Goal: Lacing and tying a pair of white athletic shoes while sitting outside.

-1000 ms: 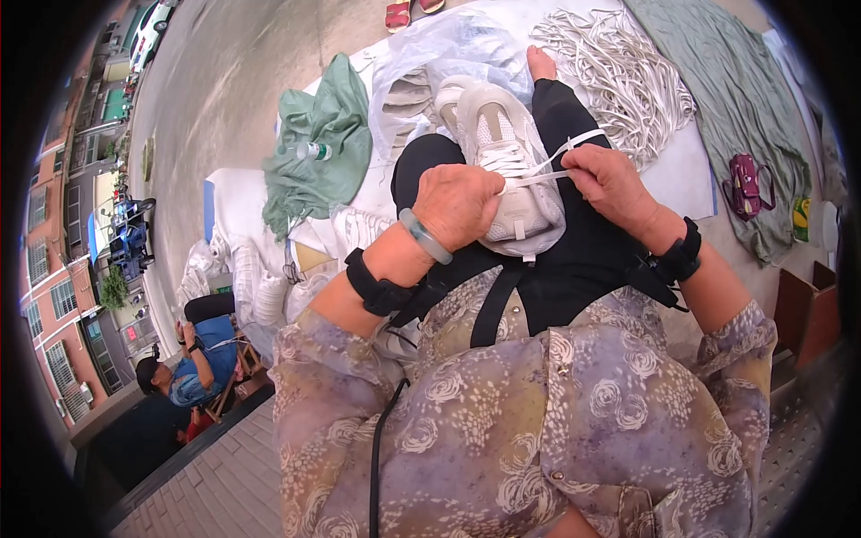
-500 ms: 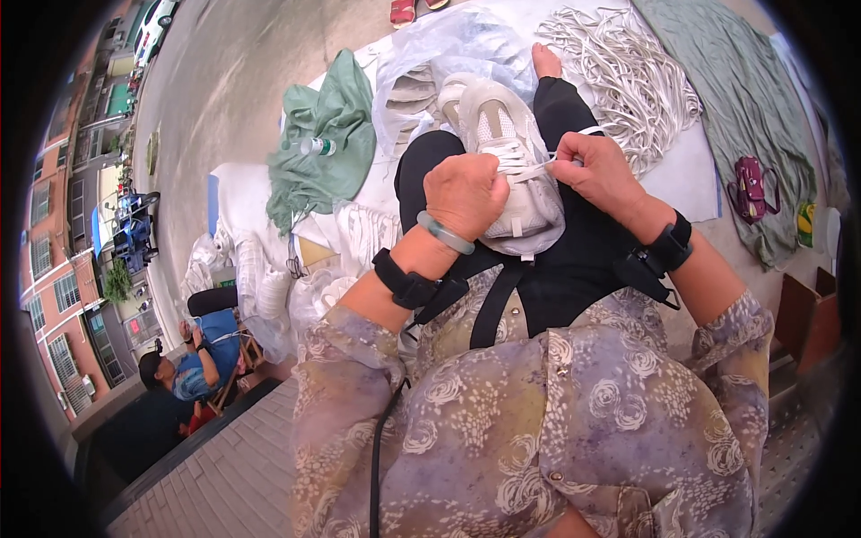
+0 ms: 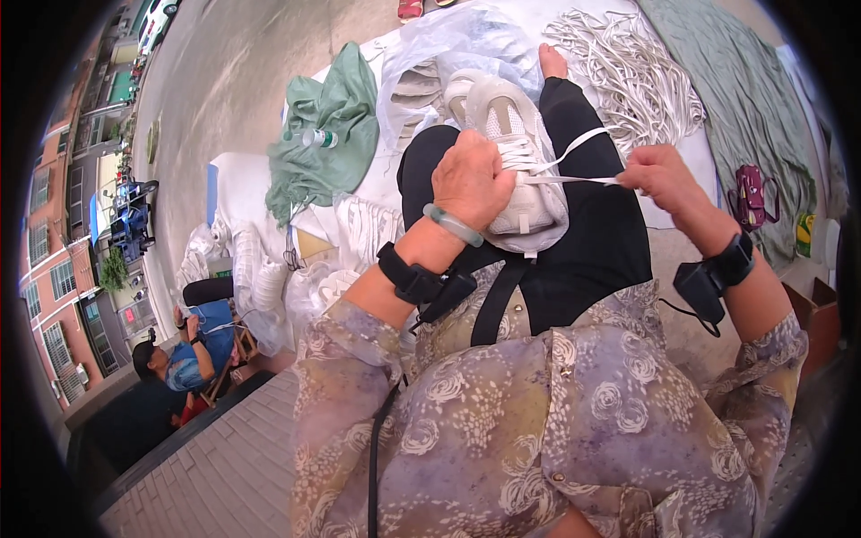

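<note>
A whitish sneaker [image 3: 529,218] lies across my lap, its heel toward me, with white laces criss-crossed over its tongue. My left hand [image 3: 468,182] is closed against the shoe's left side beside the lacing; its fingertips are hidden. Out to the right, my right hand [image 3: 665,184] pinches a white shoelace [image 3: 574,179], stretched taut and nearly level from the upper eyelets. A second lace end loops up loosely over my dark trouser leg. Another pale shoe [image 3: 457,88] sits just beyond the first one.
Beyond my legs lie a heap of white laces [image 3: 628,76], a clear plastic bag [image 3: 466,40] with shoes, and a green cloth [image 3: 332,134] bearing a bottle [image 3: 319,138]. A purple bag [image 3: 753,195] rests at right. At far left another person [image 3: 193,354] sits.
My right hand has moved right, away from the shoe, drawing the lace out long and taut. The other lace end now loops freely. My left hand stays at the shoe.
</note>
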Demonstrator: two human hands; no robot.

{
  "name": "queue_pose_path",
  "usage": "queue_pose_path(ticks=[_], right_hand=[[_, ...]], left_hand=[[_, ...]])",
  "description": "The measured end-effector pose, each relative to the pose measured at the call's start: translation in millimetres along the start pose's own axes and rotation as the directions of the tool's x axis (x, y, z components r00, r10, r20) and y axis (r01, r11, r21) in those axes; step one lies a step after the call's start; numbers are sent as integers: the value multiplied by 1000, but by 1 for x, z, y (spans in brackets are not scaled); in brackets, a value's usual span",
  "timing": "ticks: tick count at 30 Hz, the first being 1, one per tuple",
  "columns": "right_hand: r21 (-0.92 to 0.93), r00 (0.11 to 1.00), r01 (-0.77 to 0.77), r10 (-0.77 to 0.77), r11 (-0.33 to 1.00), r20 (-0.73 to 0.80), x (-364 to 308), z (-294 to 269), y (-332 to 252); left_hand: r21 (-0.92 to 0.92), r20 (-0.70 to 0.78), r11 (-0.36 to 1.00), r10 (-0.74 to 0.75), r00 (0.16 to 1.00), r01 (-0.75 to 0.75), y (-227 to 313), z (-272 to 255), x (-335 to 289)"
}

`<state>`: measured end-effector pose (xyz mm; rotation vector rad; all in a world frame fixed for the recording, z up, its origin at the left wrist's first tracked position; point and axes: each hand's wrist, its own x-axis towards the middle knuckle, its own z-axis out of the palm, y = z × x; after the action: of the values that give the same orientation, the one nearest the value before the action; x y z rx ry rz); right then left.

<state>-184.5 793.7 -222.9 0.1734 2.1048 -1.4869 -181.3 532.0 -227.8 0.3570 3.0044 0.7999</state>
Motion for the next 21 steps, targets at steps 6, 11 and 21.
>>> queue_pose_path(ticks=[6,11,21], right_hand=[[-625,844,347,-523,699,-117,6,-7,38],[-511,744,492,-645,705,-173,22,-2,11],[-223,859,510,-477,831,188,13,72,-17]], left_hand=[[-183,-57,982,-63,996,52,-21,-5,-13],[-368,60,913,-169,984,179,-29,-8,-28],[-342,-13,938,-66,998,58,-16,-8,-29]])
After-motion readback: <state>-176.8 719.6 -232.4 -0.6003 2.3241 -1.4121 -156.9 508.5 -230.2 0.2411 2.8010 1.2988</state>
